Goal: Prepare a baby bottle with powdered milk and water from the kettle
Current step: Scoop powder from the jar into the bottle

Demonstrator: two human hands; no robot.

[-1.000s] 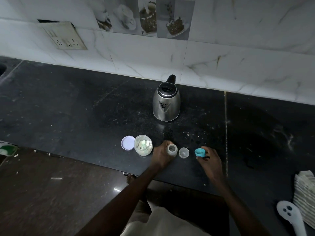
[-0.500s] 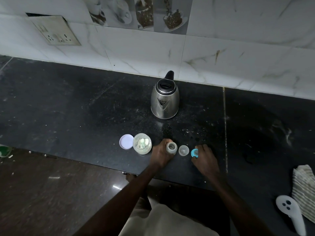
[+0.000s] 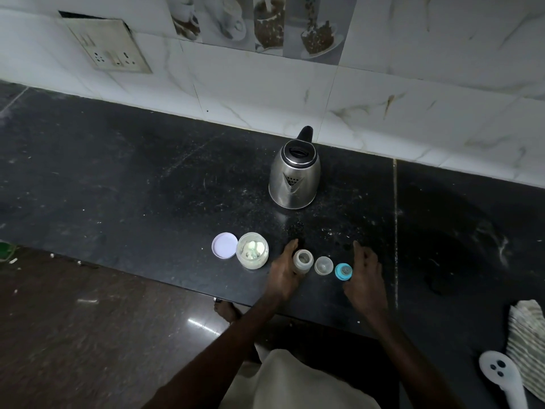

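Observation:
A small open baby bottle (image 3: 303,260) stands near the front edge of the black counter (image 3: 147,184), and my left hand (image 3: 283,273) grips it from the left. Beside it on the right sits the clear bottle cap (image 3: 323,265), then the blue teat ring (image 3: 343,271). My right hand (image 3: 366,276) hovers just right of the ring with loose fingers, holding nothing. An open jar of milk powder (image 3: 252,254) stands left of the bottle, its white lid (image 3: 224,245) lying beside it. The steel kettle (image 3: 294,175) stands behind, spout toward me.
A striped cloth (image 3: 528,346) and a white plastic utensil (image 3: 501,379) lie at the counter's right front. A wall socket (image 3: 109,48) is set in the tiled wall at the back left. The brown floor (image 3: 88,320) lies below the counter edge.
My right hand has let go of the blue teat ring, which now rests on the counter, and has opened just beside it. My left hand keeps its hold on the bottle.

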